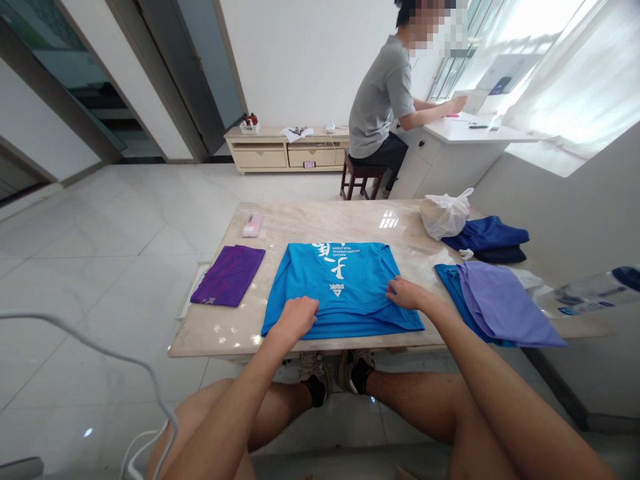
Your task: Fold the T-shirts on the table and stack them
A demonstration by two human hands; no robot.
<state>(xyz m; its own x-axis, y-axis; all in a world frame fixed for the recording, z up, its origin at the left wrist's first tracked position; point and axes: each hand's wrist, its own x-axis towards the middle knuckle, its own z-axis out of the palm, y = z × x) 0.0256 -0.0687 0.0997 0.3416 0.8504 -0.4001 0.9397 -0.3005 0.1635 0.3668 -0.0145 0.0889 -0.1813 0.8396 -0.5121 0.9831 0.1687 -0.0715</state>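
A bright blue shirt (350, 270) with white lettering lies partly folded on the marble-topped table (320, 220), its lower layer showing along the near edge. My left hand (300, 317) is on the shirt's lower left part, fingers curled and closed on the fabric. At the shirt's right side, my right hand (404, 292) pinches the cloth near its edge. A folded purple cloth (229, 275) lies flat to the left of the shirt. To the right, a folded lavender garment (505, 300) rests on a blue one (453, 293).
A white plastic bag (446, 212) and dark blue clothes (490, 237) sit at the table's back right. A clear bottle (590, 293) is at the right. A pink packet (253, 225) lies back left. Beyond, a person (383, 100) sits at a white desk (480, 130).
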